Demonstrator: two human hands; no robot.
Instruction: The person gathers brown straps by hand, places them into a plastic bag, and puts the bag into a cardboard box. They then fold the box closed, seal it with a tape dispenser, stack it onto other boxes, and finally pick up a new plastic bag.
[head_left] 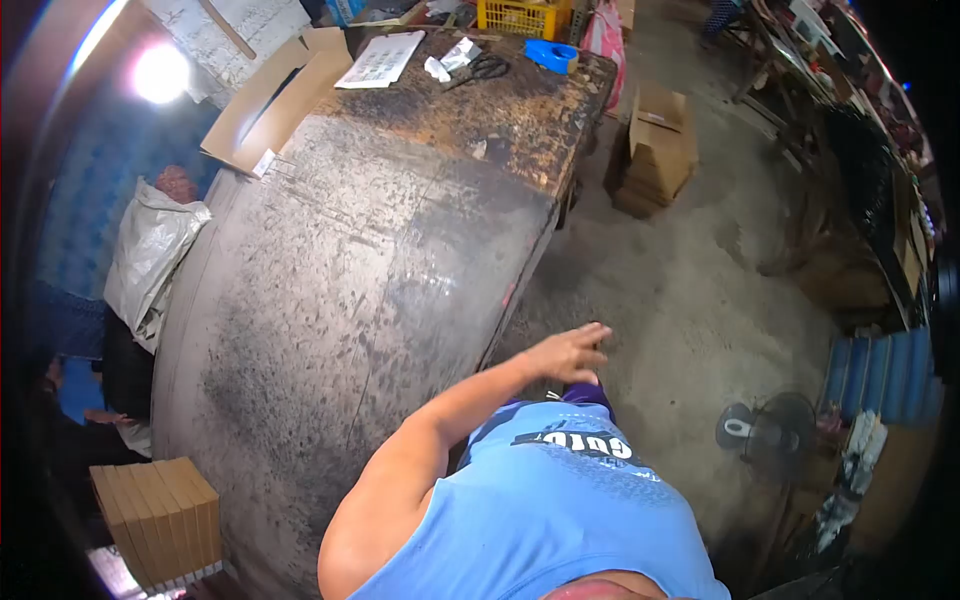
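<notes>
My left hand hangs in front of my body, just off the right edge of the worn table. Its fingers are spread and nothing is in them. Below it show my blue sleeveless shirt and a bit of dark purple clothing. My right hand is out of view. At the table's far end lie black scissors, a blue tape dispenser, a crumpled white piece and printed sheets.
An open carton sits on the table's far left. Stacked cardboard stands near left, where another person's hand shows. A cardboard box is on the floor, right of the table. A fan stands at right.
</notes>
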